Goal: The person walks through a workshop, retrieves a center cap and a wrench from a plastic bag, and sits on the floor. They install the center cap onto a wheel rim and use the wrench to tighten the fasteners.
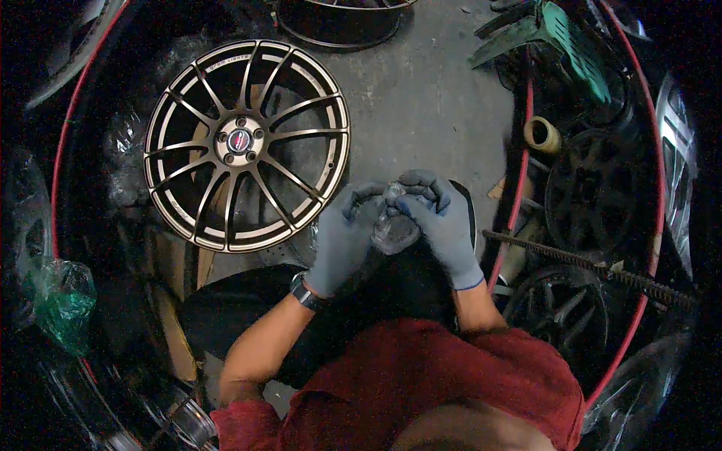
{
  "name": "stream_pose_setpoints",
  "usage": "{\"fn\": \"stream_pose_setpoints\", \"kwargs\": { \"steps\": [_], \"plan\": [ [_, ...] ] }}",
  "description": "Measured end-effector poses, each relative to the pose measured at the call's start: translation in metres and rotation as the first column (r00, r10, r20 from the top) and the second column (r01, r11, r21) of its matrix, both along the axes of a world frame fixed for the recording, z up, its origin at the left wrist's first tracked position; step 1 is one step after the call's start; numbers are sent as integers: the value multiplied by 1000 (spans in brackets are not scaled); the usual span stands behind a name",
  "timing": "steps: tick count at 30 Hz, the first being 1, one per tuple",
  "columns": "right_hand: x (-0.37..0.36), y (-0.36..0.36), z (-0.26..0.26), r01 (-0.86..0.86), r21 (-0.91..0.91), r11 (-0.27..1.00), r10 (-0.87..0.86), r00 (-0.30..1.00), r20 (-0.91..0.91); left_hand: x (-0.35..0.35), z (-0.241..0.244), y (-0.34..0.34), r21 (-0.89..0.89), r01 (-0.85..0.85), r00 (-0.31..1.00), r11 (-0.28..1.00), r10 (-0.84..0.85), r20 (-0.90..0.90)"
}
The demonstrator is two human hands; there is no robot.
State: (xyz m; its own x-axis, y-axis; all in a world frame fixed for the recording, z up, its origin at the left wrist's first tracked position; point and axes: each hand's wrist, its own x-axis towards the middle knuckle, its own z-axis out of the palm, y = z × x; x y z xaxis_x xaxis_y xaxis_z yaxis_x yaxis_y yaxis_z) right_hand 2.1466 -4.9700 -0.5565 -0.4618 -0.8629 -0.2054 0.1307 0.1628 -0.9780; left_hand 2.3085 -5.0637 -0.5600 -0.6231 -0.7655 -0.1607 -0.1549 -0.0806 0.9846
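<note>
My left hand and my right hand, both in grey coated work gloves, meet over my lap. Between them they pinch the gathered top of a small clear plastic bag. The bag's lower part hangs below the fingers; its contents cannot be made out. Left of my hands is a bronze multi-spoke alloy car wheel, face up. A centre cap with a red and dark emblem sits in its hub, ringed by several lug holes. The rim's lower right edge lies close to my left hand.
Another wheel stands at the top on the grey concrete floor. At right are a green plastic stool, a cardboard tube, a long ribbed metal rod and dark wheels. A green plastic bag hangs at left.
</note>
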Motion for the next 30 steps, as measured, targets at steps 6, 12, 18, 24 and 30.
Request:
{"fn": "stream_pose_setpoints", "kwargs": {
  "steps": [6, 12, 18, 24, 30],
  "plan": [
    [-5, 1, -2, -45, 28, 999, 46, 998, -47, -5, 17, -1, 126, -82, 996, 989, 78, 42],
    [-1, -4, 4, -87, 19, 996, 86, 996, 33, -7, 15, 1, -104, -12, 997, 994, 20, 75],
    [-1, -2, -13, -84, 6, 996, 84, 994, 70, -7, 23, -1, 48, -60, 992, 997, 54, 116],
    [8, -3, -19, -59, -25, 998, 64, 904, 424, 0, -7, -8, 31, -69, 981, 997, 62, 186],
    [8, -3, -21, -36, -15, 999, 38, 860, 508, -1, 0, -8, 51, -51, 981, 997, 40, 190]
  ]
}}
